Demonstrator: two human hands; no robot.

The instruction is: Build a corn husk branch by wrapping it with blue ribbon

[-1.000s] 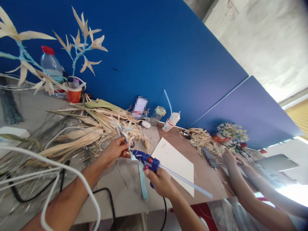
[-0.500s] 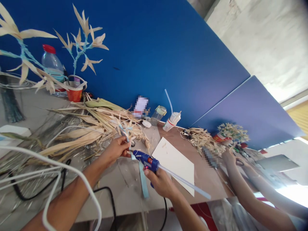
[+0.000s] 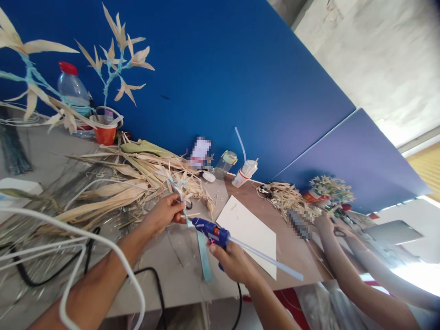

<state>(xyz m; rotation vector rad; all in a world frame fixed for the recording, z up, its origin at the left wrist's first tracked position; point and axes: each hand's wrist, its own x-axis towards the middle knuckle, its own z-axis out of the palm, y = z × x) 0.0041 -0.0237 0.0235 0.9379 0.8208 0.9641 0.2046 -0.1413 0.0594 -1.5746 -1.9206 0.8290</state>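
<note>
A slim stem wrapped in light-blue tape and tipped with pale husk petals [image 3: 178, 183] stands near the centre of the frame, pinched between the closed fingertips of the left hand [image 3: 165, 214]. Just below that hand is the nozzle of a blue plastic glue gun [image 3: 212, 231], close to the stem's lower end; whether they touch I cannot tell. The right hand [image 3: 233, 262] has its fingers wrapped around the gun's handle, and a long translucent glue stick [image 3: 266, 258] juts from the gun's rear. A light-blue strip [image 3: 204, 259] hangs down below the nozzle, over the grey-brown counter [image 3: 172, 284]. Right of it lies a white rectangular sheet [image 3: 252, 236]; dry tan husks [image 3: 120, 183] spread to the left. At upper left, a blue-wrapped branch with husk flowers [image 3: 113, 73] rises above a red paper cup [image 3: 105, 134]. Another person's hands [image 3: 324, 225] work at right.
</note>
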